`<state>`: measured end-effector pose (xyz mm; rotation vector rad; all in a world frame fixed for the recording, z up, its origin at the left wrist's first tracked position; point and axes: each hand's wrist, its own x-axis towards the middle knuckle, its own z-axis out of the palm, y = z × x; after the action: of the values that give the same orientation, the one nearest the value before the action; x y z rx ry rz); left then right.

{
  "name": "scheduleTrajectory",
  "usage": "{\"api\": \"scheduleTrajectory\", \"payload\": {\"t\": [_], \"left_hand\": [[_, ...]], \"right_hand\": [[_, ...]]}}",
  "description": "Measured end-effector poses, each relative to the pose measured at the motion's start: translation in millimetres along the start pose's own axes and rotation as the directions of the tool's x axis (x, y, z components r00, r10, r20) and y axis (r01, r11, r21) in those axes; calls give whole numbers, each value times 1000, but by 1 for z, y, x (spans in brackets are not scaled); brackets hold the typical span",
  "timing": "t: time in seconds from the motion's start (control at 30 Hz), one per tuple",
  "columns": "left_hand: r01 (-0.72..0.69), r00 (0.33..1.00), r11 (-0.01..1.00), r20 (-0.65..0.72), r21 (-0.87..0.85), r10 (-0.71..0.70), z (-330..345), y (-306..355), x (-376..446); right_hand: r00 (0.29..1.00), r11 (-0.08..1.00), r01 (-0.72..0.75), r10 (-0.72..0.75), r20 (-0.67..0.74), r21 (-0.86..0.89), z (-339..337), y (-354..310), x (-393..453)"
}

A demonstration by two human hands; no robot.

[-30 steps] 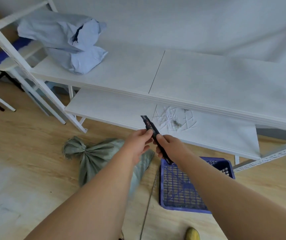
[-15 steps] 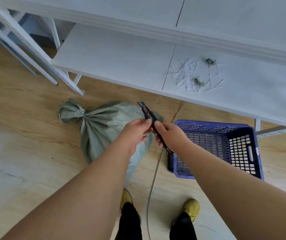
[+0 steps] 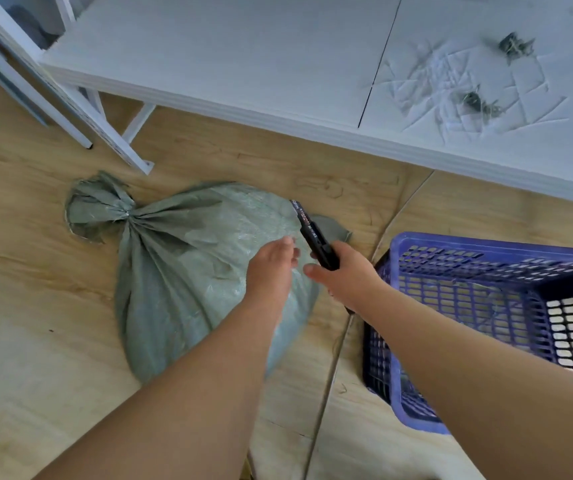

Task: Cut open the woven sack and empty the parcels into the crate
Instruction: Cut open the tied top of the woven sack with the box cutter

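Woven sack (image 3: 188, 271), grey-green, lies on the wood-look floor (image 3: 35, 306), neck tied shut and bunched at upper left w/ a frayed tuft past the knot; body bulges toward the bottom of view. Not cut anywhere visible. Left hand (image 3: 271, 268) is over the sack's right side, fingers straight and together, holding nothing (can't tell if the palm actually touches the fabric). Right hand (image 3: 344, 278) just beside it, curled round the lower end of a black utility knife (image 3: 313, 233), thumb sticking out toward the left hand; knife tip points up-left, over the sack's right edge. Whether the blade is out can't be read at this res. Blue plastic crate (image 3: 486, 251) w/ lattice walls sits on the floor right of the sack, close but apart; right forearm crosses its near corner. No parcels seen inside it. A thin seam line in the floor runs between sack & crate. Behind both, a low white shelf board (image 3: 243, 64) on a white metal frame (image 3: 112, 133); its right part is scored w/ many cut marks and carries two small tufts of green fibre (image 3: 513, 46).
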<state>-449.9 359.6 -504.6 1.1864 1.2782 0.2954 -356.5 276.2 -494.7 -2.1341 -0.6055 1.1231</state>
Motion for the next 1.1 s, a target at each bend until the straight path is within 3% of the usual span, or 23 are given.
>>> {"api": "scheduleTrajectory", "payload": {"t": [0.17,0.27,0.37,0.67,0.8,0.9,0.97,1.03,1.1], "left_hand": [[-128,907,968,-370,214,202,-35,-25,81],[-128,837,940,-474,316,273,-68,-21,129],[-83,801,946,-543,315,251,-97,-20,165],[231,813,896,-581,378,36,-186,-33,191],[391,797,818,-599,421,-73,-222,-49,206],[293,889,838,-453,459,-63,-227,-55,211],[186,919,900,-393,395,-17,-221,-55,212],[80,904,980,-428,180,5,-212,-46,208],[-31,900,997,-437,-73,-4,-202,-28,208]], "right_hand": [[997,991,72,-73,-1,-116,30,19,51],[989,979,143,-145,-5,-143,47,8,82],[977,966,209,-211,6,-151,66,-6,101],[974,962,226,-224,33,-156,114,-39,103],[968,958,249,-247,34,-142,137,-54,109],[966,949,256,-257,19,-183,150,-51,108],[968,942,246,-250,12,-227,153,-49,106],[966,938,245,-256,-14,-246,152,-53,107],[955,930,266,-290,-64,-253,148,-60,108]]}}
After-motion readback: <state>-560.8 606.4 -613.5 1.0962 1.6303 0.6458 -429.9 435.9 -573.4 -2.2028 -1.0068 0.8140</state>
